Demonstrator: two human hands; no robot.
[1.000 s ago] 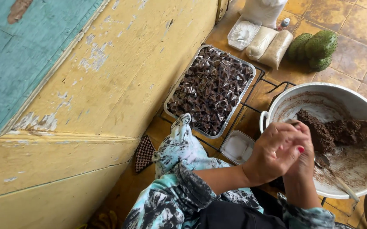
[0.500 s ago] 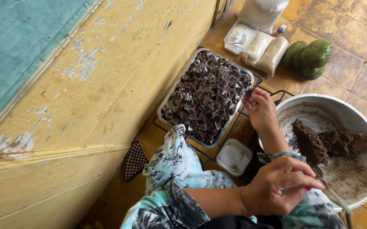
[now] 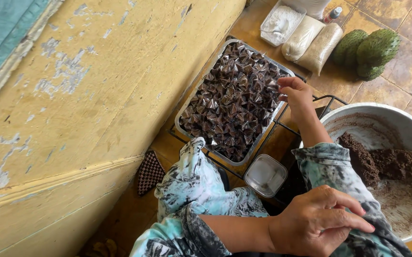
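Tray [image 3: 190, 127] long axis toward sacks [image 3: 311, 43]

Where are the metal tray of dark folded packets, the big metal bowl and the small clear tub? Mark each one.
metal tray [image 3: 199, 89], head view, on its left rim.
big metal bowl [image 3: 358, 121], head view, on its bare inner wall.
small clear tub [image 3: 265, 175], head view, on the middle of its top.

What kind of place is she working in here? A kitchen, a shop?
Probably a home floor workspace for handmade food: tiled floor, a peeling yellow wall, a tray of small dark wrapped pieces, and a big bowl of brown paste.
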